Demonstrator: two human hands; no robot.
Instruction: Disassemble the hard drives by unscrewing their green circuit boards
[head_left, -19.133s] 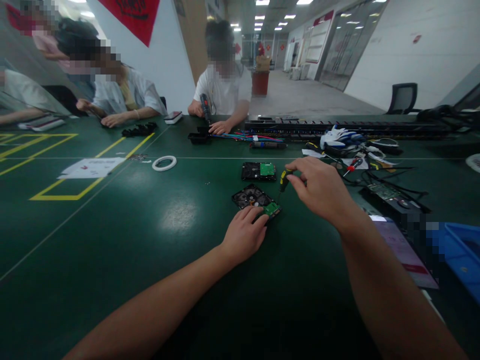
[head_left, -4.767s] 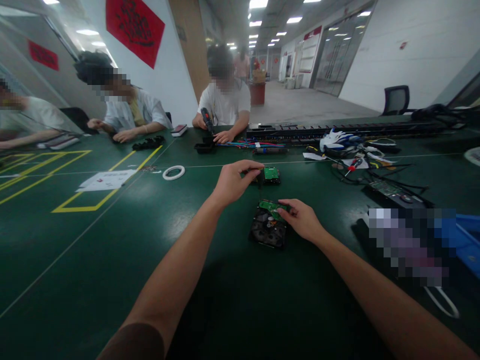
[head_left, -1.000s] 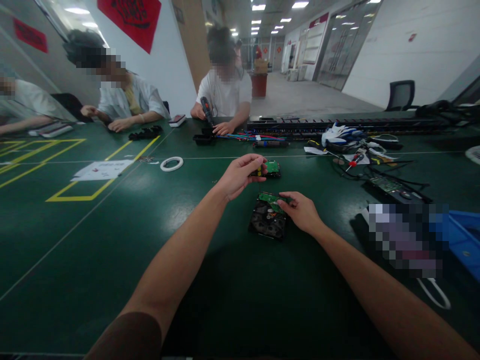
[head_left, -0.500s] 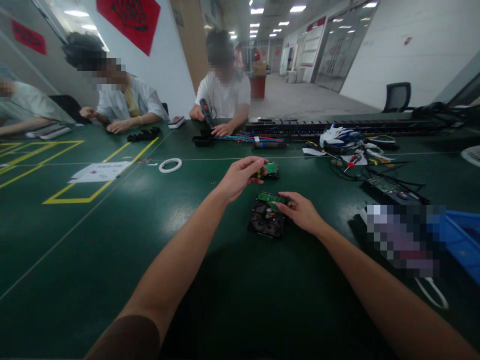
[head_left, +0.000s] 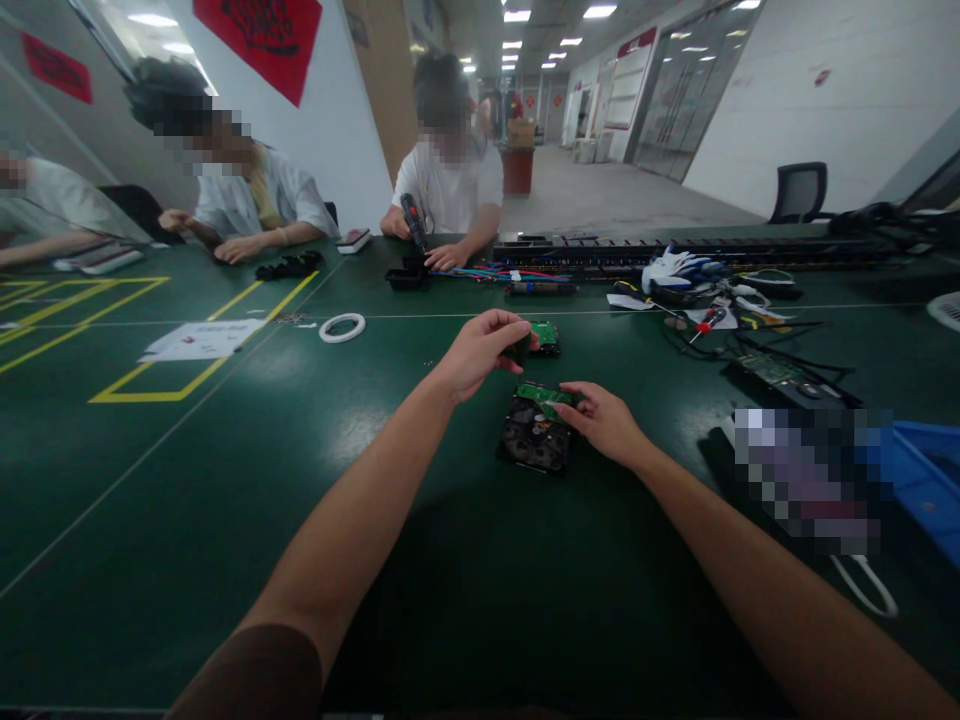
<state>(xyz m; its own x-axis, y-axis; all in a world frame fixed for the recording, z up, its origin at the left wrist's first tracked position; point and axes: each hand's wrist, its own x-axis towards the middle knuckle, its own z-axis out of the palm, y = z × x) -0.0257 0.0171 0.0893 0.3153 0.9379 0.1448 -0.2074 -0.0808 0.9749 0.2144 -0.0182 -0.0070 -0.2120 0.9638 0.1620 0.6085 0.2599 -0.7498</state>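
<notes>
The driver (head_left: 517, 351) shows a different side between the fingers of the left hand (head_left: 480, 355): half a second ago yellow patches showed on its grip, now only dark does. That suggests it has been rolled a little, so a screw may be in mid-turn. Its thin shaft points down at the drive (head_left: 535, 442), toward the far edge of the board (head_left: 541, 398); whether the tip is seated is too small to tell.

The left hand is closed around the grip. The right hand (head_left: 600, 425) is narrow, thumb and forefinger resting on the near-right part of the board and its edge, probably steadying the drive, which lies flat just left of that hand and nearer the person than the left one.

Nineteen seconds ago the right hand had the driver and the left held the drive; those roles are now swapped, and the drive is turned board-end away. The second drive (head_left: 550, 338) lies just beyond the left hand, partly hidden by it.
</notes>
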